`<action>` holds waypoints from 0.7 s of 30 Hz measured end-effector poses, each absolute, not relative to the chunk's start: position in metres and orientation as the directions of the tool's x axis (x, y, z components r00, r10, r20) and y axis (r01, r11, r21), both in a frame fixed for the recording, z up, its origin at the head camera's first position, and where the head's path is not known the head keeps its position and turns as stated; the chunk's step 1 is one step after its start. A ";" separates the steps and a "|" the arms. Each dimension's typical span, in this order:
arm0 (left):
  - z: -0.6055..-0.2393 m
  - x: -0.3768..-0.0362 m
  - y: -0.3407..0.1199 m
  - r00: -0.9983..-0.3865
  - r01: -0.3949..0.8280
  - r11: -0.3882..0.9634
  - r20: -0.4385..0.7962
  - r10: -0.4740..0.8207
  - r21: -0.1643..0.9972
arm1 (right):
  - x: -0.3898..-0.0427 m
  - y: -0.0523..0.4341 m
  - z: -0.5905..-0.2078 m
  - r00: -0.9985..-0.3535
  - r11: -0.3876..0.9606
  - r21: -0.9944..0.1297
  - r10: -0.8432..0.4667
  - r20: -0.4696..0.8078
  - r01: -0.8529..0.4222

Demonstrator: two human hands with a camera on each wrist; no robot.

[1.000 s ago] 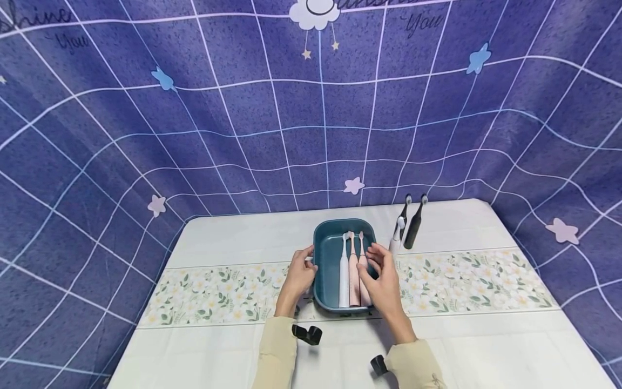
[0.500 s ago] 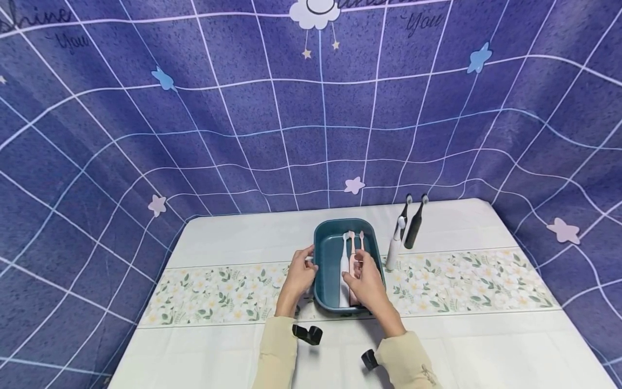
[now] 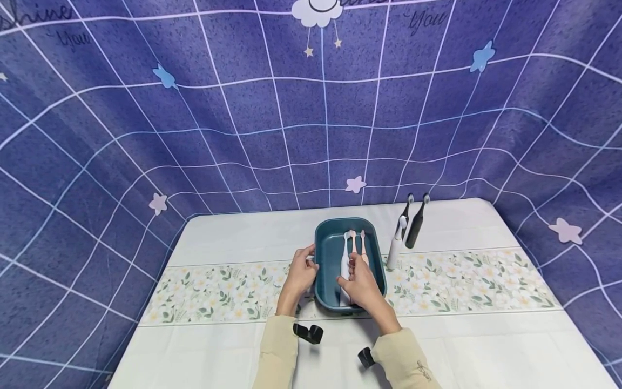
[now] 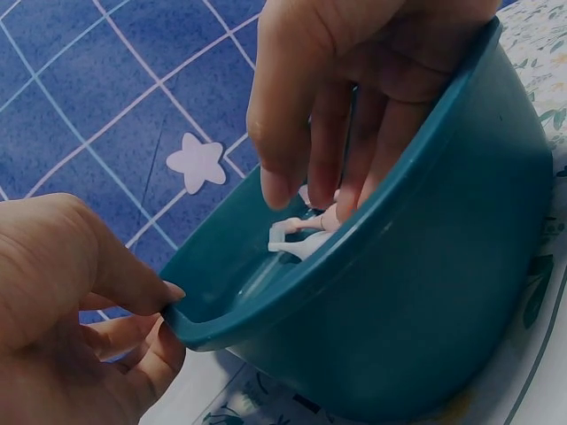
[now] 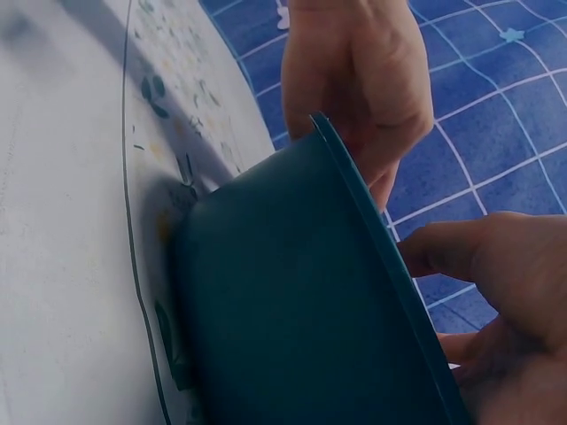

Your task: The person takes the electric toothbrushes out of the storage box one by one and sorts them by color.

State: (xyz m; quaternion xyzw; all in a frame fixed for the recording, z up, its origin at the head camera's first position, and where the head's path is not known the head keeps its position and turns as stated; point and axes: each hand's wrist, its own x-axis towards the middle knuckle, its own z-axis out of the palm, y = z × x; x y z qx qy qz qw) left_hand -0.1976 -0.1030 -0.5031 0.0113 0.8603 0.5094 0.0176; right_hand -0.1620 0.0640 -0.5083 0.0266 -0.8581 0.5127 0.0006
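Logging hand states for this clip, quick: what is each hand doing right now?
Left hand: grips the rim of the teal basin.
Right hand: inside the basin, fingers down on the toothbrushes; whether they pinch one cannot be told.

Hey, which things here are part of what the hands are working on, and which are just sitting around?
In hand:
left hand grips teal tub rim
right hand reaches onto white and pink toothbrushes inside

Lying about:
three standing toothbrushes
floral table cover

Three toothbrushes [image 3: 351,251], one white and two pink, lie side by side in a teal basin [image 3: 324,254].
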 end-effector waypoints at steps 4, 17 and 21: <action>-0.503 -0.198 -0.103 -0.999 0.008 0.471 -0.012 0.039 0.882 | -0.161 0.062 -0.507 -0.998 0.502 -0.863 -0.059 0.022 -0.048; -0.503 -0.199 -0.104 -0.999 0.018 0.478 -0.005 0.046 0.878 | -0.165 0.060 -0.507 -0.998 0.497 -0.866 -0.061 0.016 -0.044; -0.504 -0.199 -0.103 -0.999 0.016 0.477 -0.005 0.042 0.879 | -0.166 0.059 -0.509 -0.998 0.500 -0.865 -0.055 0.022 -0.047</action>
